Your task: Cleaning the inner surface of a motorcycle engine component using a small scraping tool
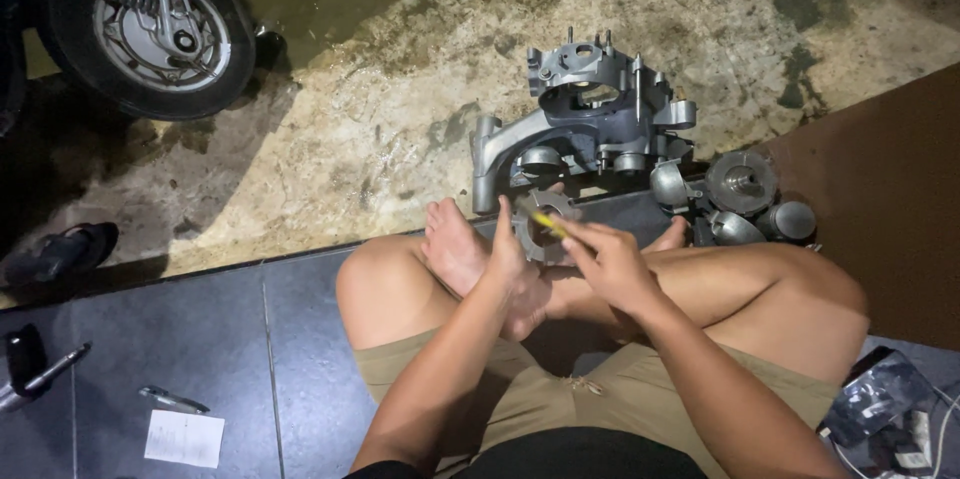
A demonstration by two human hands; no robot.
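I sit cross-legged on dark floor tiles. My left hand (507, 244) grips a round grey metal part with notched edges and a centre hole (541, 226), held upright over my feet. My right hand (610, 261) pinches a thin yellow-tipped tool (547, 223) whose tip touches the face of that part. A large grey engine casing (588, 119) lies on the rough ground just beyond my hands.
Several round metal parts (742, 182) lie right of the casing. A motorbike wheel (150, 24) stands at top left, a sandal (60, 254) at left. A pen (172, 400), a paper slip (184, 438) and a dark tool (28, 364) lie on the tiles at lower left; plastic bag (880, 399) lower right.
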